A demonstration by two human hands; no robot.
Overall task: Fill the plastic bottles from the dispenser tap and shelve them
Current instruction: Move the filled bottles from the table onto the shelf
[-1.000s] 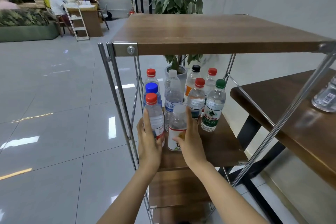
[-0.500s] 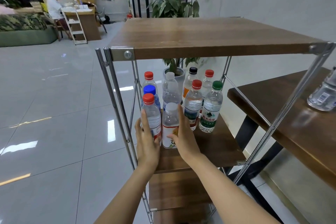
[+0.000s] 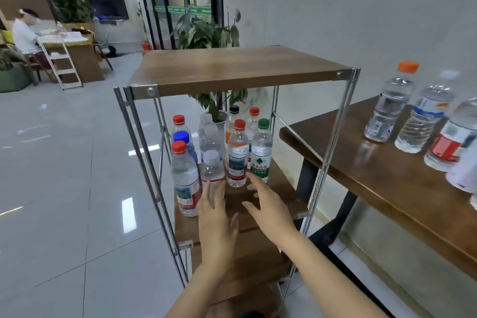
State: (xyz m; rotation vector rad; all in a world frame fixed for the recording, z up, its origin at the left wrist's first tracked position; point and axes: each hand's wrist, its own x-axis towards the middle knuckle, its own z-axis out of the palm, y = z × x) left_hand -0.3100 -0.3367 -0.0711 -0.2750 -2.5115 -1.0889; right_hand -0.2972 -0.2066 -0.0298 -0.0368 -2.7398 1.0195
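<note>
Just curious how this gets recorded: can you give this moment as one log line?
phase: shelving | left hand: open, fingers on front white-capped bottle | right hand: open, holding nothing | shelf: bottles upright

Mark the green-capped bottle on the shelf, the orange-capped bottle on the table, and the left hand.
green-capped bottle (image 3: pixel 260 166), head view, on its label.
orange-capped bottle (image 3: pixel 390 100), head view, on its clear body.
left hand (image 3: pixel 216 224), head view, on its back.
</note>
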